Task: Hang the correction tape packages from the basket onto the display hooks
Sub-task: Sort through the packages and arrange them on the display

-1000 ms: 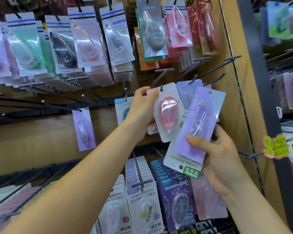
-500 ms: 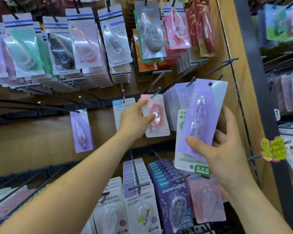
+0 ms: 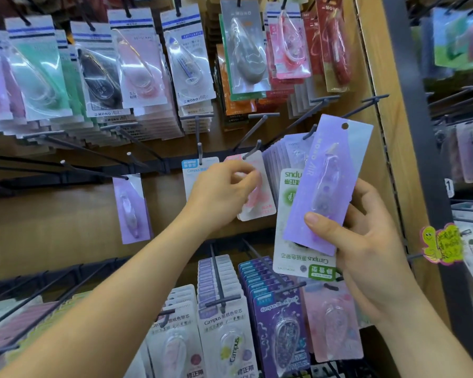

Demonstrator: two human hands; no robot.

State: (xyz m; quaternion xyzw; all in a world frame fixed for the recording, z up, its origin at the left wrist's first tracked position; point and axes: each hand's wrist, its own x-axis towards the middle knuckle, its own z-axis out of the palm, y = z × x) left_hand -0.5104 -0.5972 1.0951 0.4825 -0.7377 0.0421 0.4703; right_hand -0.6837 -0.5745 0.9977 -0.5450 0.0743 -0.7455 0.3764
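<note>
A pink correction tape package (image 3: 262,205) hangs on a display hook (image 3: 253,152) in the middle row. My left hand (image 3: 221,192) is at its left side, fingers curled on the card. My right hand (image 3: 366,249) grips two packages held upright: a purple MONO AIR package (image 3: 328,181) in front and a white Campus package (image 3: 291,257) behind it, upside down. To their left, beside the pink one, hangs a stack of pale purple packages (image 3: 279,159). No basket shows.
Full rows of packaged tapes (image 3: 137,64) hang above and more (image 3: 224,317) below. Bare hooks (image 3: 93,173) jut out at the left, one with a single purple package (image 3: 131,208). A wooden side panel (image 3: 388,132) bounds the display on the right.
My left hand carried the pink package back onto its hook and slid it toward the panel. My right hand raised the purple and white packages slightly.
</note>
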